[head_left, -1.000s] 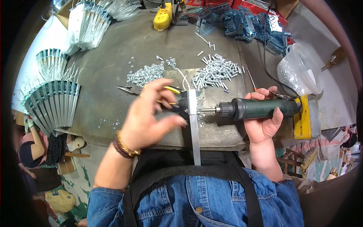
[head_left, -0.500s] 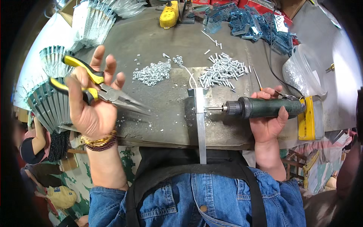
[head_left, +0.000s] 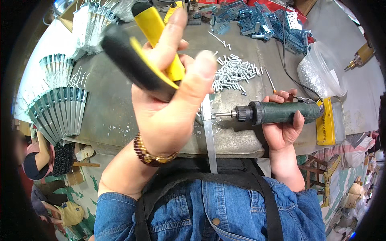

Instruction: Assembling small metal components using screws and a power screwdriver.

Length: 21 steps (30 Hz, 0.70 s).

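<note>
My left hand point(head_left: 167, 116) is raised over the table, its fingers around the yellow-and-black handles of a pair of pliers point(head_left: 155, 34). The jaws are hidden behind the hand. My right hand point(head_left: 281, 130) grips a dark green electric screwdriver point(head_left: 281, 111) lying level. Its bit points left and meets, or nearly meets, the side of a narrow metal strip point(head_left: 210, 146), which runs from the table toward my lap. The strip's far end is partly covered by my left thumb. Beyond the screwdriver lies a heap of small silver screws point(head_left: 237, 70).
Blue metal brackets point(head_left: 257, 22) are piled at the back. On the right stand a clear plastic tub point(head_left: 321, 74) and a yellow box point(head_left: 325, 124); a cable crosses nearby. Fanned metal strips with wires point(head_left: 62, 112) lie at the left edge. Another person's arm point(head_left: 42, 146) shows far left.
My left hand with the pliers has swung right and up toward the camera, now covering the heap of nuts. The right hand and screwdriver have stayed nearly in place.
</note>
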Motion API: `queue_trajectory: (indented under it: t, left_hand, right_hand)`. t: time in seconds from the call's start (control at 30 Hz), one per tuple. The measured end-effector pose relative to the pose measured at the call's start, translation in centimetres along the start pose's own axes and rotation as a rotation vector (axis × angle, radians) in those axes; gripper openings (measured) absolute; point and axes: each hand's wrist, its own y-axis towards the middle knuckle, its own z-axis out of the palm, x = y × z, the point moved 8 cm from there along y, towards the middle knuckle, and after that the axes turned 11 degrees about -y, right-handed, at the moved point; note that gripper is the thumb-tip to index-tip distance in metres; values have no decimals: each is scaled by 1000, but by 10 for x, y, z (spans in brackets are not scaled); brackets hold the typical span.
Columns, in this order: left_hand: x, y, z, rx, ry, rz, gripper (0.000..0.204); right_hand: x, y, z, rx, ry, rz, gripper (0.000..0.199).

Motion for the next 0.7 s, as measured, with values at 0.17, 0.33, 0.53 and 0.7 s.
queue_trajectory:
  t: [0.17,0.33,0.53,0.7]
  left_hand:
    - [3,7,29,-16,-375,-36,50]
    - [-3,1,19,-98,106,-35,46]
    - [-4,-4,11,-117,-70,-122,40]
    - [-14,-17,-59,-199,83,-185,28]
  right_hand:
    - [2,0,-4,6,71,-13,53]
    - [4,3,5,84,31,-20,46]
    - [5,4,18,294,-36,-47,61]
    - [11,-3,14,274,-128,-65,68]
